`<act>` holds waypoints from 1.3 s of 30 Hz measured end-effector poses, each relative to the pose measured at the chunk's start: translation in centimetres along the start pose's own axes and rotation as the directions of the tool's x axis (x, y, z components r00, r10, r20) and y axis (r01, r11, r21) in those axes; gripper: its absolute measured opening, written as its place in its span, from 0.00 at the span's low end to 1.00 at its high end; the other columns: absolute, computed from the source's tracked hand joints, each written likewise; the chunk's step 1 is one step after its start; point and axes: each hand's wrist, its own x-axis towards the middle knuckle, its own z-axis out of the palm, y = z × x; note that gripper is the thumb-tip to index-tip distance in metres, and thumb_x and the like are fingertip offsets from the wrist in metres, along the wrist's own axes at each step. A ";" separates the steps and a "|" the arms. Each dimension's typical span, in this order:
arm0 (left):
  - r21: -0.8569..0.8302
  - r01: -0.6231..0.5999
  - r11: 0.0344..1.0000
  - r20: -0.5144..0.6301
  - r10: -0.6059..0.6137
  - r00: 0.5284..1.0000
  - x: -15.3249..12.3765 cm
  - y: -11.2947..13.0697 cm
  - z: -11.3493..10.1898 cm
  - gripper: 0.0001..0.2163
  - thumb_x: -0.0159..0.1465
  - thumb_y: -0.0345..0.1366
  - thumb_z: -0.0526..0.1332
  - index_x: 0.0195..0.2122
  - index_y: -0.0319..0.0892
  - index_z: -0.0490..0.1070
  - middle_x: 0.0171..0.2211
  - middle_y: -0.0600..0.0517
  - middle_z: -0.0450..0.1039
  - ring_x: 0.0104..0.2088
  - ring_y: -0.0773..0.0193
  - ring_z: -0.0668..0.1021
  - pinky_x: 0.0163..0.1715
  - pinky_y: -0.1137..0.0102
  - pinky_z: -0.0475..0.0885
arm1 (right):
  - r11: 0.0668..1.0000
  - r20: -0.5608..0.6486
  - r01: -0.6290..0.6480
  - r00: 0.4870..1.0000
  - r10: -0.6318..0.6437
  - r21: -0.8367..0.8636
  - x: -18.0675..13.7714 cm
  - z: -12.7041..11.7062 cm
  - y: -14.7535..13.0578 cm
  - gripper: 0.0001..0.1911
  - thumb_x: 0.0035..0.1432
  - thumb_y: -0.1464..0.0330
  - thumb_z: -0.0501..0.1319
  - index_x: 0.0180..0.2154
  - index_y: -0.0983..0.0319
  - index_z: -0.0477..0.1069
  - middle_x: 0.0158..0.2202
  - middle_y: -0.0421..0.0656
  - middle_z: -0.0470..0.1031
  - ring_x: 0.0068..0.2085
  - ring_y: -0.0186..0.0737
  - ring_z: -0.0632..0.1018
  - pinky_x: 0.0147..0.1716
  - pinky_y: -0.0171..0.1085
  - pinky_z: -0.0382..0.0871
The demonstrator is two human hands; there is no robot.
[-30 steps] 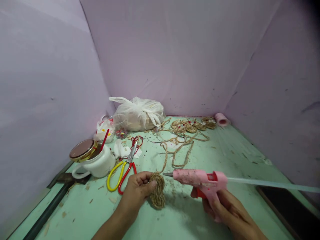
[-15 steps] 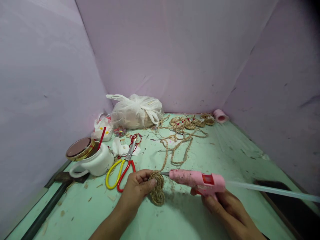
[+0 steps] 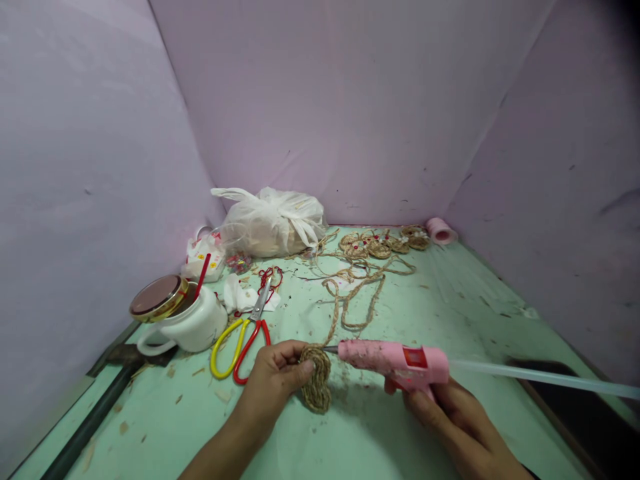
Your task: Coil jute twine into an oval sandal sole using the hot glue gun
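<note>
Between the thumb and fingers of my left hand (image 3: 273,380) is a coiled piece of jute rope (image 3: 317,387), its layers wound into a long rounded shape. From its top a braided jute cord (image 3: 333,320) runs back across the table in loose loops. My right hand (image 3: 450,417) grips a pink hot glue gun (image 3: 390,360) by the handle. The nozzle points left and meets the upper right edge of the coil; whether it touches is hard to tell. A long clear glue stick (image 3: 540,378) sticks out of the gun's back.
Yellow-and-red scissors (image 3: 250,333) lie left of the coil, near a white mug (image 3: 197,323) with a gold-rimmed lid and a hammer (image 3: 120,367). Behind are a white plastic bag (image 3: 275,223), jute flowers (image 3: 357,245) and a pink spool (image 3: 442,232). A dark flat object (image 3: 575,413) lies at right.
The jute coil has tilted slightly in my left hand, its top edge shifting a little to the right and down. The glue gun stays nearly in place.
</note>
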 end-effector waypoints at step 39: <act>-0.117 0.061 0.991 0.003 -0.061 0.998 0.5 0.3 -0.4 0.19 0.41 0.44 0.73 0.25 0.37 0.70 0.14 0.61 0.57 0.13 0.80 0.51 0.15 0.76 0.40 | 1.000 0.005 -0.001 1.000 0.001 -0.029 -0.1 0.1 -0.1 0.18 0.60 0.54 0.54 0.33 0.59 0.75 0.30 0.43 0.75 0.33 0.43 0.74 0.37 0.38 0.70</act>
